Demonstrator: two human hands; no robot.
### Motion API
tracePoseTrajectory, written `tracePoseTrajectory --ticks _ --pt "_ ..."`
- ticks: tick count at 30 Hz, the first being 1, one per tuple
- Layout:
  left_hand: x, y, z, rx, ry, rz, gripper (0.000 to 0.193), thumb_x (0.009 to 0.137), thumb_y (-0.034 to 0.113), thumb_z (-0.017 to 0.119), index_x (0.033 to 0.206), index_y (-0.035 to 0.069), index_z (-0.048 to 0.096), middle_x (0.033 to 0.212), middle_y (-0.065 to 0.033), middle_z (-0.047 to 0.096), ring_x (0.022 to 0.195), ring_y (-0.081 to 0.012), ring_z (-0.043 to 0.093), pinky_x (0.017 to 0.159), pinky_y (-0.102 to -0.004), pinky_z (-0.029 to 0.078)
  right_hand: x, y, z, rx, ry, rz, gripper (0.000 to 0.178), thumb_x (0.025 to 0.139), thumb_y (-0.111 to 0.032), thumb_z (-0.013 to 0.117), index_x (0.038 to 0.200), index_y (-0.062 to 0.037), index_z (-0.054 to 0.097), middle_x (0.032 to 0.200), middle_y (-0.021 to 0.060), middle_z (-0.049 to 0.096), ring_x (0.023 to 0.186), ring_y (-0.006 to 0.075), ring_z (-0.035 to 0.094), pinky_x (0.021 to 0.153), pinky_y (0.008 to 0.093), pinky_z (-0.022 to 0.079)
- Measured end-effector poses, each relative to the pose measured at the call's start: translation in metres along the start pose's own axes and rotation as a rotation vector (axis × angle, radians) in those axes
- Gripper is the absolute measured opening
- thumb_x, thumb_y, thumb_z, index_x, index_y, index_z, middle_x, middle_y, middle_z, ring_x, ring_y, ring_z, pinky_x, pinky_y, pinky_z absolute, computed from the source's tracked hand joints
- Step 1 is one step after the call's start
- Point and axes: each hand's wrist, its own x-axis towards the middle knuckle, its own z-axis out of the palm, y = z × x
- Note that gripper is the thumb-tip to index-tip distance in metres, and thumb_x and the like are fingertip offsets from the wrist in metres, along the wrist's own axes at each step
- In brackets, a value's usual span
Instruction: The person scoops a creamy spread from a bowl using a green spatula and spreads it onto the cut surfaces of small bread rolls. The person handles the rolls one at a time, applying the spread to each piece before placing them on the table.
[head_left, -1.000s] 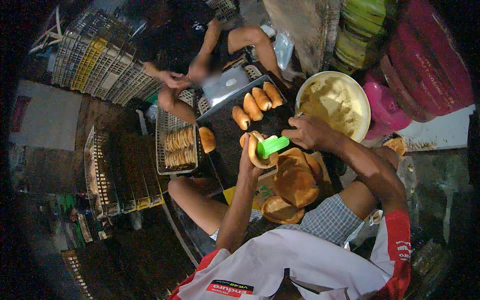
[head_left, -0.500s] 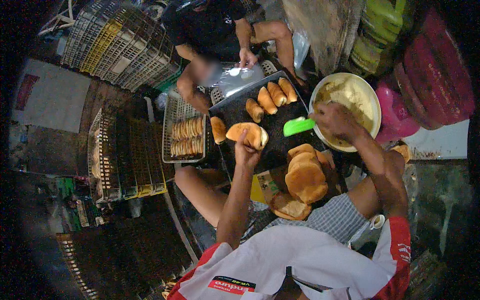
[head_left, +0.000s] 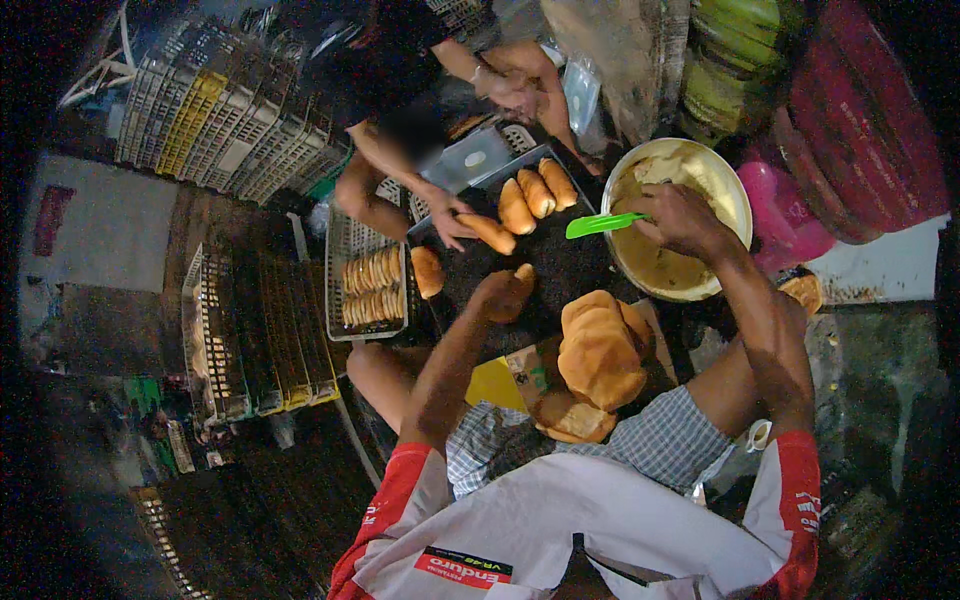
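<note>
My left hand (head_left: 500, 296) is closed round a bread bun (head_left: 525, 273) low over the dark baking tray (head_left: 575, 260); most of that bun is hidden behind the hand. In my right hand (head_left: 682, 220) is a bright green spatula (head_left: 600, 225), its blade pointing left past the rim of a round tub (head_left: 745, 205). Pale yellow cream (head_left: 690, 170) coats the inside of the tub. Several filled buns (head_left: 537, 194) lie in a row at the tray's far side, and a single bun (head_left: 427, 272) lies at its left edge. Close to my lap is a pile of unfilled buns (head_left: 602, 350).
Opposite me, a co-worker's hand (head_left: 447, 215) grips another bun (head_left: 487, 232) over the tray. A plastic crate (head_left: 368, 333) with rows of buns stands left of it. Stacked crates (head_left: 215, 130) rise at the far left. A pink container (head_left: 790, 215) adjoins the tub.
My left hand has lowered its bun toward the tray and turned over. The spatula has tilted slightly. The co-worker has reached in and taken hold of a bun from the tray.
</note>
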Motion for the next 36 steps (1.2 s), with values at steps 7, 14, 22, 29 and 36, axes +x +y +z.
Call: tracePoseTrajectory --ticks 7,14,22,29,36 --pt "0.064 -0.089 -0.036 -0.424 0.362 0.096 0.054 0.093 0.045 0.056 0.121 -0.002 0.058 0.109 -0.0262 0.066 0.105 -0.0408 0.062 0.091 -0.0498 0.047 0.011 0.027 0.013 0.006 0.089 -0.039 0.024 0.077 -0.016 0.061 0.098 -0.0052 0.068 0.089 0.0197 0.065 0.084 0.0386 0.064 0.077 0.0486 0.050" --pt "-0.089 0.121 0.053 -0.188 0.577 0.425 0.070 0.083 0.044 0.070 0.133 0.001 0.047 0.131 -0.0281 0.045 0.120 -0.0454 0.046 0.099 -0.0514 0.040 -0.056 0.122 0.039 0.616 -0.052 0.647 0.025 0.077 -0.015 0.065 0.100 -0.0050 0.069 0.094 0.0191 0.069 0.085 0.0338 0.068 0.070 0.0442 0.053" --pt "-0.216 0.171 0.105 0.161 0.633 0.479 0.092 0.077 0.046 0.070 0.149 0.006 0.030 0.153 -0.0249 0.024 0.143 -0.0425 0.022 0.110 -0.0659 0.017 -0.008 0.111 0.114 -0.435 -0.444 0.283 0.020 0.070 -0.011 0.073 0.089 -0.0048 0.073 0.091 0.0193 0.070 0.082 0.0326 0.069 0.065 0.0421 0.055" --pt "-0.198 0.170 0.124 0.483 0.751 0.576 0.083 0.080 0.032 0.065 0.150 0.005 0.030 0.153 -0.0259 0.027 0.142 -0.0446 0.024 0.112 -0.0649 0.012 -0.043 0.175 0.188 -0.120 -0.518 0.306 0.010 0.070 -0.011 0.068 0.077 -0.0063 0.073 0.075 0.0101 0.071 0.070 0.0263 0.068 0.055 0.0420 0.053" --pt "-0.200 0.150 0.052 -1.000 0.162 0.518 0.076 0.078 0.017 0.078 0.140 0.000 0.038 0.138 -0.0225 0.045 0.128 -0.0304 0.047 0.106 -0.0468 0.039 -0.008 0.040 -0.016 0.099 -0.739 0.249 0.024 0.072 -0.012 0.062 0.092 -0.0046 0.074 0.074 0.0069 0.072 0.067 0.0184 0.069 0.061 0.0346 0.054"
